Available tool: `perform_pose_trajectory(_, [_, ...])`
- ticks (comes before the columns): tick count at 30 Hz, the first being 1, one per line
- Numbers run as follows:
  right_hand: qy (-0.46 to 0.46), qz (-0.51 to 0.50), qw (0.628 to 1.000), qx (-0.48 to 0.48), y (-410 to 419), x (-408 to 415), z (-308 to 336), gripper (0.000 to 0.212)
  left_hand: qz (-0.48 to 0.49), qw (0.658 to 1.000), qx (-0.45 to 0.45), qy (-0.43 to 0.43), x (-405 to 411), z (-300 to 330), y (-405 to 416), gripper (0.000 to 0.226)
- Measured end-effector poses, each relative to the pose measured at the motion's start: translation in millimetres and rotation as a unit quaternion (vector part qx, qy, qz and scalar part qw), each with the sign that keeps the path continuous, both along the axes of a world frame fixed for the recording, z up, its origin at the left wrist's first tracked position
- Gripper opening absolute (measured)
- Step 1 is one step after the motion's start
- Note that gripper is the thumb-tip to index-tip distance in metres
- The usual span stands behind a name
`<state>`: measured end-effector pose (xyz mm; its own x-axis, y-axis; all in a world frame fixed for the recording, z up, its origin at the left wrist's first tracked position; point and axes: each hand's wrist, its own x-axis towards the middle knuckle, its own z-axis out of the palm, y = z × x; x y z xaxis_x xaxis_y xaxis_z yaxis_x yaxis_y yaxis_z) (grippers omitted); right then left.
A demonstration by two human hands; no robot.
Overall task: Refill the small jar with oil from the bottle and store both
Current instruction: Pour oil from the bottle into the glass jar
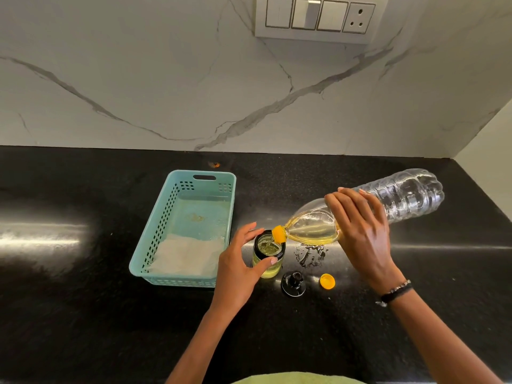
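no readable text, labels or brands, bottle (401, 195) unlabelled, jar (268, 259) unmarked

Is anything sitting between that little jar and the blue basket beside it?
Nothing visible does. The small jar stands just right of the turquoise basket, with only the left hand gripping it on that side. The black jar lid and yellow bottle cap lie on the opposite side.

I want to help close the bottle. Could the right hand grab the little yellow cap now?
Probably not yet. The right hand is gripping the tilted bottle, pouring. The yellow cap lies uncovered just below it on the counter.
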<state>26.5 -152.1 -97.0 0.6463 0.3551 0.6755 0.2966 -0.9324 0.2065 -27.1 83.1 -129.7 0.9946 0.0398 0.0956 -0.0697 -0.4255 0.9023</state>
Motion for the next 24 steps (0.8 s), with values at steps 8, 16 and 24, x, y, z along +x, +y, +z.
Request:
perform_pose_trajectory(8, [-0.034,0.005,0.999,0.004,-1,5,15,0.033,0.000,1.000,-0.002,-0.003,0,-1,1,0.072])
perform_pose_trajectory(16, [-0.026,-0.001,1.000,0.016,-1,1,11,0.038,0.000,1.000,0.003,0.002,-1,0,0,0.071])
perform_pose_trajectory(24, [0.046,-0.031,0.993,0.101,5,-10,-12,0.045,0.002,1.000,0.008,-0.001,-1,2,0,0.072])
